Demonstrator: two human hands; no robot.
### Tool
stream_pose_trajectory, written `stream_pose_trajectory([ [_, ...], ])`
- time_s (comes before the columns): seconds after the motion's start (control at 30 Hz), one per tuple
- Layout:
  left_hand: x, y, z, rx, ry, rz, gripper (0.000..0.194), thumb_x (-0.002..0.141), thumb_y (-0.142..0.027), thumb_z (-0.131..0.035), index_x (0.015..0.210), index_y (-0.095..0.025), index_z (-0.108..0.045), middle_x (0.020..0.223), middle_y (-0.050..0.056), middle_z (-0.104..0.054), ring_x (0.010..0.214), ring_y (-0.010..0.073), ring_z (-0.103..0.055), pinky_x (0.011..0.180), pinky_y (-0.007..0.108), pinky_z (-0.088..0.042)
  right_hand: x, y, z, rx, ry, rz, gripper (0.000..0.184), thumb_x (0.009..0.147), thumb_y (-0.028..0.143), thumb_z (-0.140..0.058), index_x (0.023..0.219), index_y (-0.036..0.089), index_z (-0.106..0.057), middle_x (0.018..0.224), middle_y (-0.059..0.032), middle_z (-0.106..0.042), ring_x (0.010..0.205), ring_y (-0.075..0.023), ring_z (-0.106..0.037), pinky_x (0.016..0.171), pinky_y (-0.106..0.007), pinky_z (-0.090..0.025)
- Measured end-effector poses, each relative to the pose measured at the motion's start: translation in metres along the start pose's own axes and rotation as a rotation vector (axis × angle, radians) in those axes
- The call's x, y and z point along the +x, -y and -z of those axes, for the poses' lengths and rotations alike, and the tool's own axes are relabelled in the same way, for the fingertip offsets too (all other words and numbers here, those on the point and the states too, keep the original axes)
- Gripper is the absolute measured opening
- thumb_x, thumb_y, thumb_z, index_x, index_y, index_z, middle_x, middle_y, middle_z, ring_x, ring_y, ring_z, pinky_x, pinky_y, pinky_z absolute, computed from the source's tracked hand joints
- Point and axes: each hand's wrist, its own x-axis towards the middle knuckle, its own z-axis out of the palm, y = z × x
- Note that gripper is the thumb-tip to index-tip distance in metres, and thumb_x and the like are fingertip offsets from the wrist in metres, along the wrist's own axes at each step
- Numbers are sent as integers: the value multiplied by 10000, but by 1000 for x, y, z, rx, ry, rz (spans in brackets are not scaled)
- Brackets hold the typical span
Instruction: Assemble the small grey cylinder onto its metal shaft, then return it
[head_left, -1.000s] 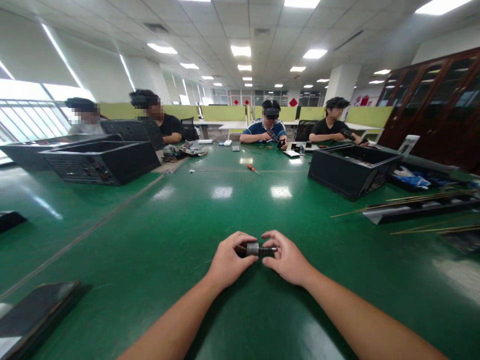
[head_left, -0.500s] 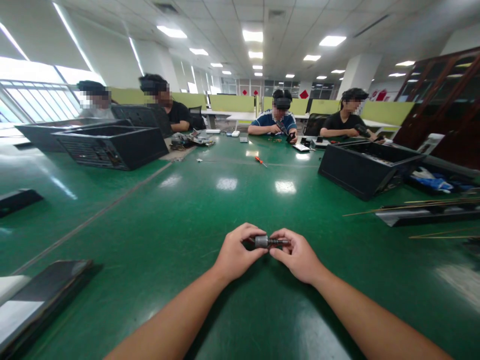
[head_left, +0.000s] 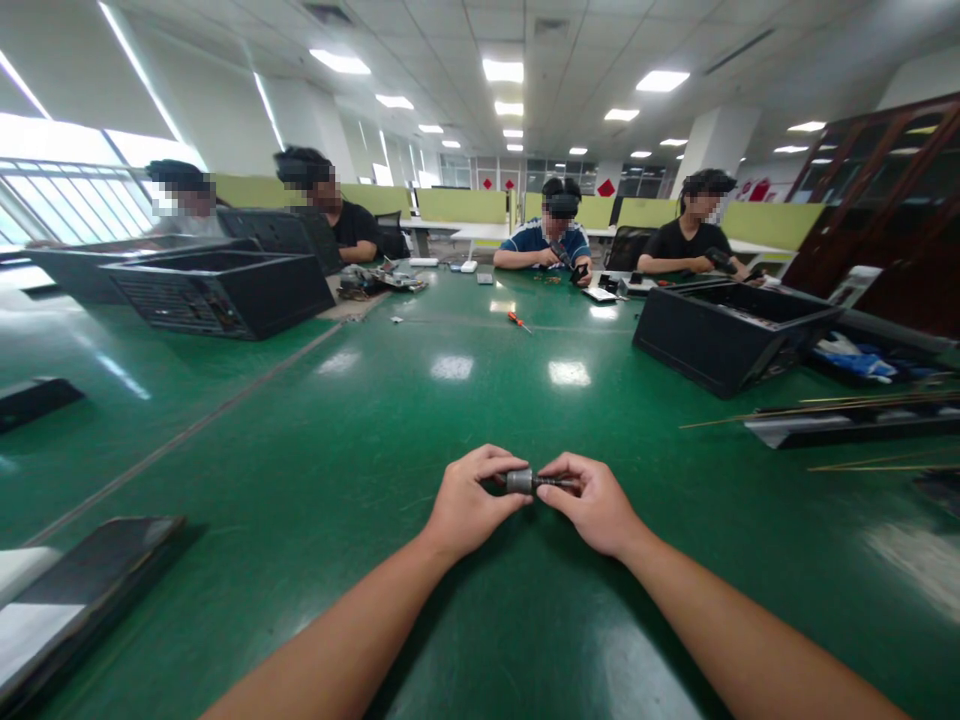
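Low over the green table (head_left: 360,470), a small metal part lies level between my two hands. Its left end is a dark grey cylinder (head_left: 519,482), and a thin, ribbed shaft runs from it to the right. My left hand (head_left: 469,505) is closed around the cylinder, fingers above and thumb below. Thumb and fingers of my right hand (head_left: 596,508) pinch the shaft, covering some of it. What kind of part this is, I cannot make out.
An orange-handled screwdriver (head_left: 516,319) lies farther off. Black computer cases (head_left: 217,295) stand at left, another case (head_left: 727,345) at right. A flat dark panel (head_left: 112,575) is near left, thin rods (head_left: 757,412) at right. Several people sit across the table.
My right thumb and fingers have closed further over the ribbed shaft. My left hand keeps its hold on the cylinder. The whole view has shifted slightly.
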Motion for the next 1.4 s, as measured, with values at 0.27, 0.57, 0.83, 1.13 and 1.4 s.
stream_pose_trajectory([
  [0.27,-1,-1,0,12,-8,-24,278,649,-221,-804,921,-233,-751,897,43,-703,812,183,-657,738,302,-532,1,-2,2,-19,3,21,174,742,301,-707,839,162,-668,769,-29,-677,674,-159,-607,627,-282,-472],
  [0.57,0,-4,1,16,-3,-28,278,652,-216,-809,923,-234,-751,901,40,-702,811,178,-658,735,293,-525,0,0,3,7,-4,2,174,738,297,-707,829,158,-656,757,-27,-665,661,-152,-588,620,-279,-452],
  [0.83,0,-4,1,21,-1,-35,289,647,-202,-816,928,-229,-751,911,42,-701,810,174,-655,729,286,-519,1,-2,4,44,12,-12,179,736,312,-712,802,161,-641,729,-15,-634,649,-146,-560,620,-276,-434],
  [1.13,-2,2,0,30,-13,-42,292,660,-211,-813,943,-226,-747,913,41,-694,817,168,-649,739,280,-517,0,-4,3,78,8,18,151,724,251,-692,793,174,-581,723,9,-592,634,-124,-532,593,-241,-400],
  [1.4,-1,0,1,25,-26,-53,297,649,-187,-816,936,-224,-747,913,40,-696,809,164,-651,732,273,-520,1,-5,3,91,-9,-13,145,734,267,-691,799,166,-609,685,22,-570,570,-100,-468,527,-223,-331],
])
